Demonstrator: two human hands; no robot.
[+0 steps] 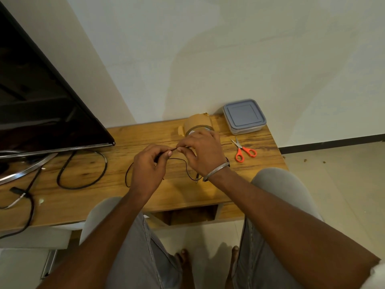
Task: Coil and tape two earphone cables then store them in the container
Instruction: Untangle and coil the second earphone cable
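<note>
Left grip point(145, 165) and right grip point(201, 152): fingers curled, both pinching the black earphone cable point(186, 170) between them. Slack drops beneath onto tabletop point(125, 197). Tape roll point(196, 122) just behind right grip; lidded container point(244, 115) beyond, rightward.

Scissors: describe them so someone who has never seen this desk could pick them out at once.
Find the wooden table against the pale wall and go to its right end, where a lidded grey container sits at the back. In front of it, right of the right hand, the scissors lie flat. Their bright orange handles are the only such colour there.
</note>
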